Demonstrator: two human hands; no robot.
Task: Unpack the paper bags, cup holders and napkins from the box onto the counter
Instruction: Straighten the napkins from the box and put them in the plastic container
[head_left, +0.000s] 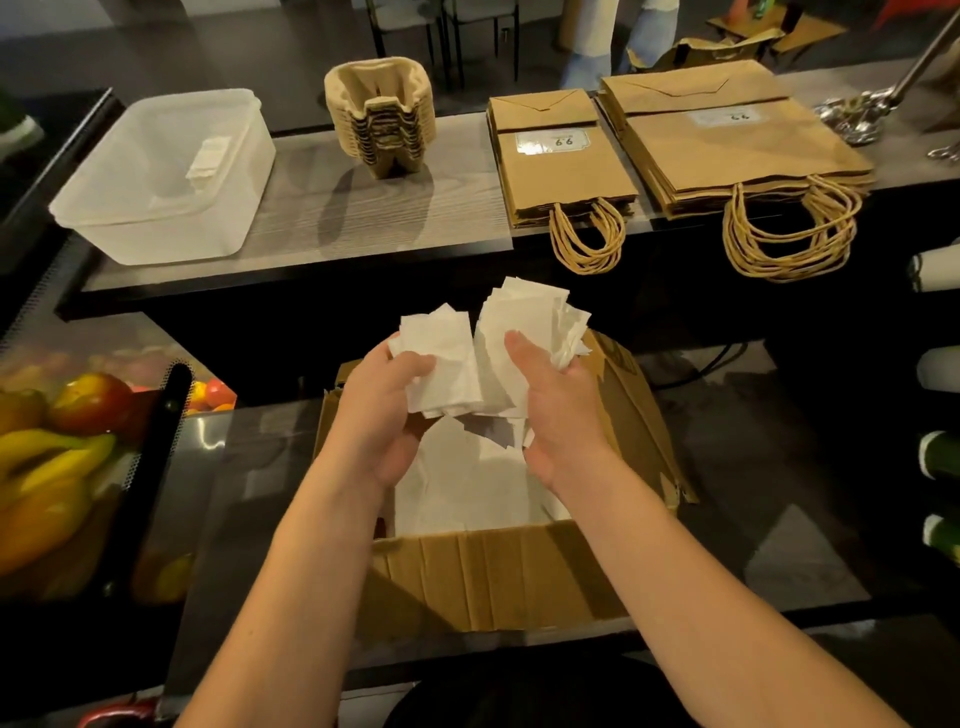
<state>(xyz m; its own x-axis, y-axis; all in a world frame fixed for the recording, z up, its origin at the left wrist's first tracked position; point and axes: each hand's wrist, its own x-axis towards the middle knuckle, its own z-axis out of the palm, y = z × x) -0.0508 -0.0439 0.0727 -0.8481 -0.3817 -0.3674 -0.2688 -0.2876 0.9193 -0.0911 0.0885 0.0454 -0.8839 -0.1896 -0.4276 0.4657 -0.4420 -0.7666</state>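
Observation:
An open cardboard box (498, 577) stands on the lower dark shelf in front of me, with white napkins (467, 483) lying inside. Above it, my left hand (384, 410) grips one bunch of white napkins (447, 358). My right hand (556, 410) holds a second, taller bunch (524, 322) beside it. On the counter behind stand a stack of pulp cup holders (382, 114), a small stack of brown paper bags (561, 161) and a larger stack of paper bags (727, 140), their handles hanging over the front edge.
A clear plastic tub (161, 176) holding a few napkins sits at the counter's left. Fruit (57, 441) lies behind glass at lower left. Metal tongs (862, 114) rest at the far right of the counter (332, 218). Cups (935, 270) show at the right edge.

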